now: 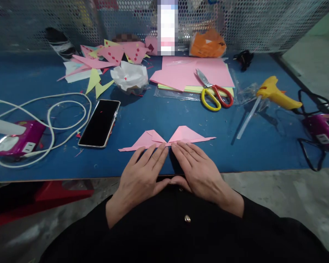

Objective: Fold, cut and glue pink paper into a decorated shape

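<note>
A piece of folded pink paper (185, 134) lies on the blue table close to its front edge. It has two raised peaks, a dip between them and a thin pointed end on each side. My left hand (144, 170) lies flat with fingers stretched, its fingertips pressing on the paper's lower edge left of the dip. On the right side, my right hand (200, 170) rests the same way, fingers extended over the lower edge. Both thumbs point inward and meet near the table edge. Neither hand grips anything; my fingertips hide part of the lower fold.
Left of the paper are a phone (100, 123), a white cable (51, 124) and a purple power block (19, 138). Behind lie a crumpled white paper bowl (130, 77), pink sheets (192, 71) and scissors (218, 96). A yellow glue gun (279, 94) stands right. Perforated metal panels back the table.
</note>
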